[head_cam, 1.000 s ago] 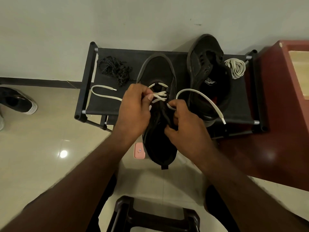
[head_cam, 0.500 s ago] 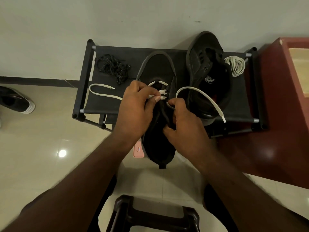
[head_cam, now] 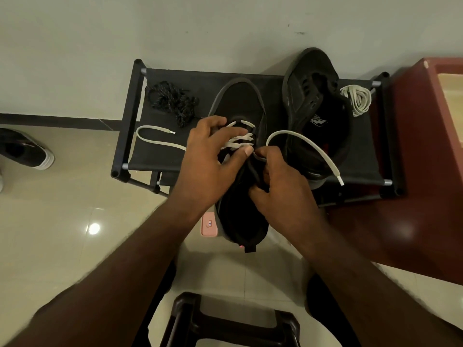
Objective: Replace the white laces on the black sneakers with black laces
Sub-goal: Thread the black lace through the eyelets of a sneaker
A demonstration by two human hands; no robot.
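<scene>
Tiles [head_cam: 62, 221], pale and glossy with a lamp glare, run to a plain light wall [head_cam: 175, 33] with a dark skirting. Against that wall stands a low black rack [head_cam: 175, 156] with a fabric shelf. A red cabinet [head_cam: 413, 159] is just right of it, and a dark stool [head_cam: 230, 321] sits nearest me.

The sneaker [head_cam: 238, 101] lies mid-shelf, toe toward the wall, heel overhanging the near edge. My left hand [head_cam: 208, 161] pinches its white lace [head_cam: 238, 142] at the crossings, thumb pressed against curled fingers. My right hand [head_cam: 283, 194] curls round the sneaker's collar, fingertips at the lace where one loose end arcs away right. The other end trails left across the shelf.

The black laces [head_cam: 172, 101] lie bunched at the far left of the shelf. The second sneaker [head_cam: 313, 96] lies tilted at the far right, with a coiled white bundle [head_cam: 357, 98] just beside it.

On the floor, a pink object [head_cam: 209, 225] shows under the heel, and another shoe [head_cam: 27, 152] lies far left.
</scene>
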